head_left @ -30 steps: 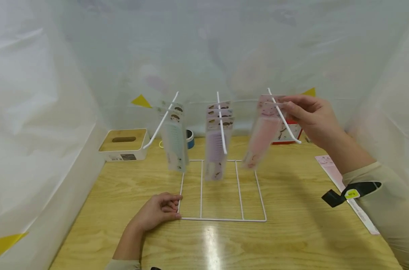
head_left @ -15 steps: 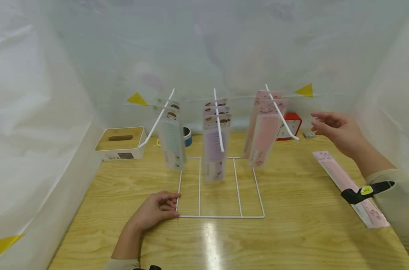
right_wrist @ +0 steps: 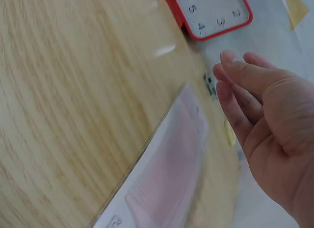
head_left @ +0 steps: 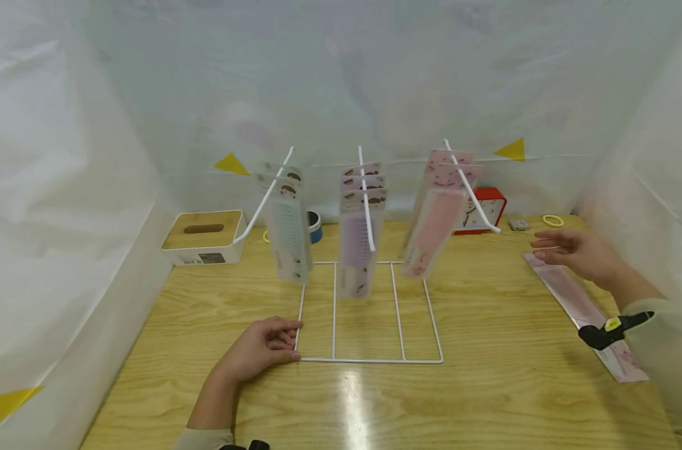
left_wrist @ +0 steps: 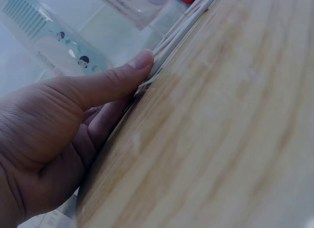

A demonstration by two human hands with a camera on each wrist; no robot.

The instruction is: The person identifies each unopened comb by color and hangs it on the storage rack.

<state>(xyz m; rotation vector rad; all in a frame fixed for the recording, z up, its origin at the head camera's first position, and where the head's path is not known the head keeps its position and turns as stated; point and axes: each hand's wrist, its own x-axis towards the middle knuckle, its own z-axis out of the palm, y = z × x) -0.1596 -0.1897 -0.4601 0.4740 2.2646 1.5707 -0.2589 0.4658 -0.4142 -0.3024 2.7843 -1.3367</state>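
My left hand (head_left: pixel 262 350) pinches the near left corner of a white wire display rack (head_left: pixel 369 360) on the table. In the left wrist view the thumb (left_wrist: pixel 117 81) lies along the wire. Packaged combs hang from the rack's three prongs: green combs (head_left: pixel 287 231) at left, purple combs (head_left: pixel 356 240) in the middle, pink combs (head_left: pixel 435 219) at right. My right hand (head_left: pixel 585 256), fingers loosely bent and holding nothing, hovers over the far end of another packaged pink comb (head_left: pixel 568 297) lying on the table. The right wrist view shows a gap between that hand and the pack (right_wrist: pixel 171 159).
At the back left stands a tissue box (head_left: pixel 205 237) with a wooden lid. A blue cup (head_left: pixel 315 228) is behind the green combs. A red clock (head_left: pixel 487 209), a small grey object (head_left: pixel 518 224) and a yellow ring (head_left: pixel 553 220) lie along the back right. White sheeting (head_left: pixel 341 94) surrounds the table.
My right hand has let go of the hanging pink comb and moved right and down to above the pink comb on the table. The left hand stays on the rack's corner.
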